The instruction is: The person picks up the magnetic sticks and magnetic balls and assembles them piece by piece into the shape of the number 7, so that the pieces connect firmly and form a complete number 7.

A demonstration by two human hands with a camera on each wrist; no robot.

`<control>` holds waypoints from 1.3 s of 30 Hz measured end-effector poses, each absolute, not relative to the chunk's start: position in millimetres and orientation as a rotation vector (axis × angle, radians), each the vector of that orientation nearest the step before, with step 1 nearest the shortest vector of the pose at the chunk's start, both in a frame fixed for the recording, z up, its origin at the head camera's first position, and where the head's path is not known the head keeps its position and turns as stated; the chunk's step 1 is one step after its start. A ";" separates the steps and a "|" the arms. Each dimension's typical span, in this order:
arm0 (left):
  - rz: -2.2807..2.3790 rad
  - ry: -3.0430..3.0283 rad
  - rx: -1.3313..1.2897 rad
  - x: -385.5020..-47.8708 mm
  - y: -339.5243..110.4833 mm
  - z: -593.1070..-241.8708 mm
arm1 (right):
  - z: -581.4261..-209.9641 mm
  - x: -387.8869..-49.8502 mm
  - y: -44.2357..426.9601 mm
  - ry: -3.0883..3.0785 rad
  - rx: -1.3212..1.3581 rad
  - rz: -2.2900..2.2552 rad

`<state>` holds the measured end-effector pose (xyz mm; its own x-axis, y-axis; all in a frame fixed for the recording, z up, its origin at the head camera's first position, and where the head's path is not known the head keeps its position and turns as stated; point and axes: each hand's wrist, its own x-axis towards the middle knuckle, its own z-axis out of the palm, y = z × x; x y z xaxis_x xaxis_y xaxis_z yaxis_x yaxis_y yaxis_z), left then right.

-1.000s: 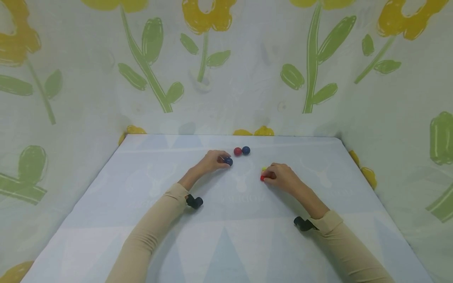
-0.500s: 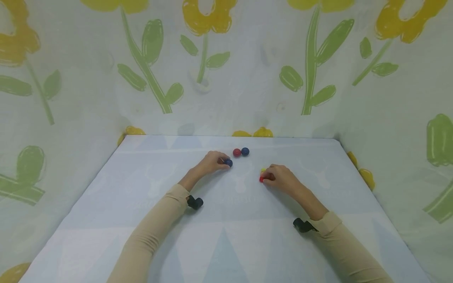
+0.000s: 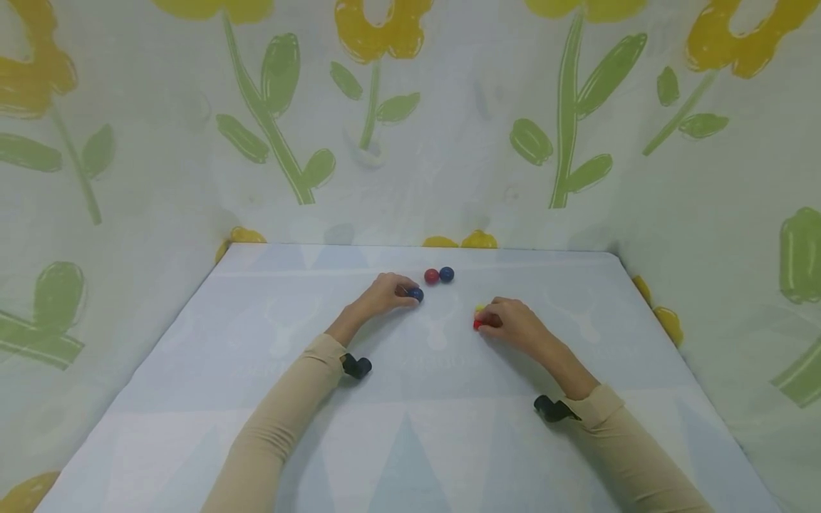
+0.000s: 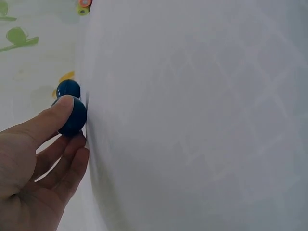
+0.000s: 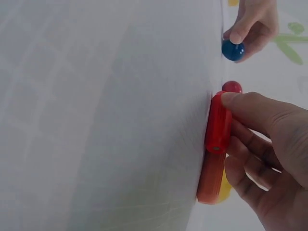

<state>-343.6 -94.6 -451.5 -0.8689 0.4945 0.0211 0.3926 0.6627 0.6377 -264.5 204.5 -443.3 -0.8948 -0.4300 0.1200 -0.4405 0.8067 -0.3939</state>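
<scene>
My left hand (image 3: 385, 293) pinches a dark blue ball (image 3: 416, 295) at the table surface, thumb on its near side in the left wrist view. A red ball (image 3: 432, 276) and another dark blue ball (image 3: 447, 274) sit side by side just beyond. To the right, my right hand (image 3: 513, 324) holds a small red cylinder (image 5: 219, 122) with its thumb on one end. A hole shows in the cylinder's other end. Against it lies an orange cylinder (image 5: 211, 180), with a yellow piece (image 5: 224, 187) partly hidden behind that and the fingers.
The pale patterned tabletop (image 3: 410, 370) extends toward me and to both sides. Flower-printed cloth walls (image 3: 442, 142) enclose its back and sides. A black wrist camera (image 3: 356, 366) sits at the left cuff and another black camera (image 3: 553, 408) at the right.
</scene>
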 end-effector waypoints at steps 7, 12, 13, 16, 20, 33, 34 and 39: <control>1.015 2.726 0.735 -340.5 -94.5 -450.8 | -444.0 -263.9 204.5 -2.975 0.705 0.646; 1.006 2.729 0.740 -341.9 -94.4 -452.9 | -443.3 -263.2 203.4 -2.991 0.693 0.642; 1.007 2.729 0.743 -342.1 -94.4 -453.1 | -443.0 -262.8 203.3 -2.994 0.691 0.640; 1.011 2.726 0.748 -342.9 -94.4 -453.0 | -443.1 -262.7 203.4 -3.000 0.687 0.634; 1.004 2.719 0.749 -343.8 -94.7 -452.9 | -443.4 -262.5 203.9 -2.981 0.700 0.617; 1.007 2.689 0.750 -343.6 -96.5 -448.3 | -431.4 -266.2 202.0 -2.903 0.735 0.582; 1.007 2.689 0.755 -343.6 -96.4 -448.5 | -430.5 -266.8 201.7 -2.906 0.730 0.588; 1.007 2.692 0.773 -344.1 -96.3 -450.6 | -429.4 -270.3 201.5 -2.919 0.708 0.634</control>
<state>-344.1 -96.3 -450.6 -0.8524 0.5223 0.0257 0.4111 0.6388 0.6503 -270.3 201.5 -429.4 -0.8912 -0.4232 0.1630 -0.4527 0.8086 -0.3758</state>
